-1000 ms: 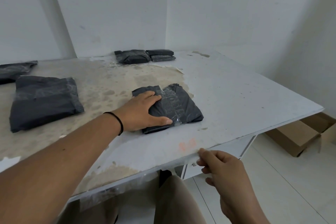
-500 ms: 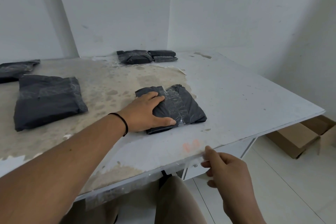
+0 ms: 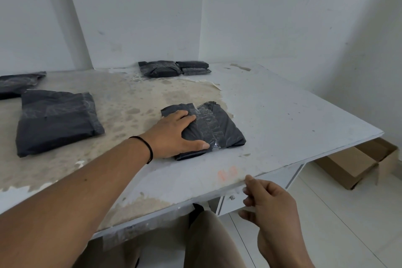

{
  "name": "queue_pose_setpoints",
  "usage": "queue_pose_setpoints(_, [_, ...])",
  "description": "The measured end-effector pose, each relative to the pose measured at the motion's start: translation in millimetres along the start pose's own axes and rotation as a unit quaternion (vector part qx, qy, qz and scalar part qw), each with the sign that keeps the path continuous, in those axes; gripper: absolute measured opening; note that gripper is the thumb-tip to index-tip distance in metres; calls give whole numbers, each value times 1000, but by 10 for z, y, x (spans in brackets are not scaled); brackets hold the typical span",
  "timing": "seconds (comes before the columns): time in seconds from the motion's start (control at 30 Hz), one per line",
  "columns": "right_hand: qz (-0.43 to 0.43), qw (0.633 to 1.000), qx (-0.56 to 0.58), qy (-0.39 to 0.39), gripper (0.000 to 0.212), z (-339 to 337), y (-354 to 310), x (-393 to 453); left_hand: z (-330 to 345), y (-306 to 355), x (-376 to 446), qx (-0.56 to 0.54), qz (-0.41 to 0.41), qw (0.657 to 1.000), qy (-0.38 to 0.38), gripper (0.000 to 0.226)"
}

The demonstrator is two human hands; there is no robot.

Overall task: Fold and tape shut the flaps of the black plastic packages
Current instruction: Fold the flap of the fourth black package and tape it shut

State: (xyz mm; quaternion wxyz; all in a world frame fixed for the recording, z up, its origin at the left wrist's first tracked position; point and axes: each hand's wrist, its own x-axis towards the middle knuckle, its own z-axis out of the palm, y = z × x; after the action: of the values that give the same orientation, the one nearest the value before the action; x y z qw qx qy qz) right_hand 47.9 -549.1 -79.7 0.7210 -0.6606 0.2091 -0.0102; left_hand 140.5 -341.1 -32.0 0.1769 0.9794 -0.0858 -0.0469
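Note:
A small folded black plastic package (image 3: 219, 128) lies near the middle of the white table (image 3: 282, 115), with clear tape running across its top. My left hand (image 3: 174, 135) rests flat on the package's left half, thumb along its front edge, holding it down. My right hand (image 3: 267, 204) is at the table's front edge with thumb and fingers pinched on what looks like a clear tape strip (image 3: 244, 189) stuck there; the strip is faint and hard to make out.
A larger black package (image 3: 56, 122) lies at the left, with another (image 3: 19, 85) behind it. Two more packages (image 3: 161, 69) (image 3: 194, 68) sit at the back by the wall. An open cardboard box (image 3: 359, 165) stands on the floor at the right. A drawer knob (image 3: 232, 197) shows under the table.
My right hand has crept a little to the right along the table's front edge, fingers still pinched. My left hand stays pressed on the package.

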Motion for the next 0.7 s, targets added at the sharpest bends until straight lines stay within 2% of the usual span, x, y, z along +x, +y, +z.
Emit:
queue_pose_setpoints(0.23, [-112, 984, -135, 41, 28, 40, -14, -49, 17, -23, 5, -8, 2, 1000, 5, 96])
queue_pose_setpoints(0.43, [-196, 961, -191, 40, 30, 27, -32, -59, 30, -41, 16, -18, 1, 1000, 8, 96])
queue_pose_setpoints(0.7, [-354, 890, -279, 67, 22, 54, 75, -55, 22, -48, 20, -19, 5, 1000, 9, 95])
